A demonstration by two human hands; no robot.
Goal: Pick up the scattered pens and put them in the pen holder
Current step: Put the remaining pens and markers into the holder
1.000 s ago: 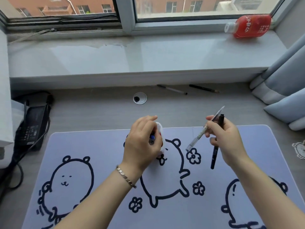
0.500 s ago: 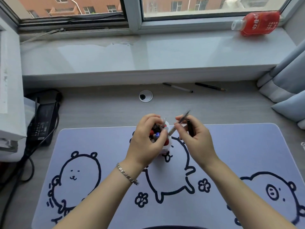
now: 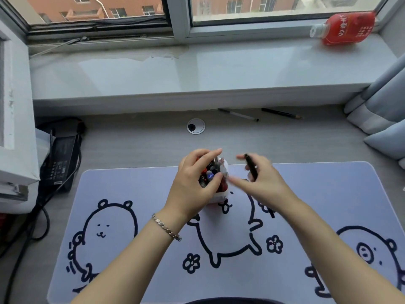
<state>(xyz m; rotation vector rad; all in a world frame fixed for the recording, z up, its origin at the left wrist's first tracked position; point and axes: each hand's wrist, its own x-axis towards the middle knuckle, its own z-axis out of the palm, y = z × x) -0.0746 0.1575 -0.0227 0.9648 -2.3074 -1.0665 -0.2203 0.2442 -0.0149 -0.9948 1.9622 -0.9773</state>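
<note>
Grey desk (image 3: pixel 135 148) holds a mat (image 3: pixel 131 189) (bear drawings), pen (image 3: pixel 238 115), pencil (image 3: pixel 281 113)

One wide-angle camera, worn on the person's head, looks forward and steeply down from close above the near edge of the mat (image 3: pixel 328 194) on the surface (image 3: pixel 131 145). The pen holder (image 3: pixel 215 197) on the mat sits mid-view. Beyond the mat's far edge the view reaches the window sill (image 3: pixel 197 69) and window (image 3: pixel 263 7).

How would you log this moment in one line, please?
left hand grips pen holder | right hand holds black pen | loose: white pen, dark pen
</note>
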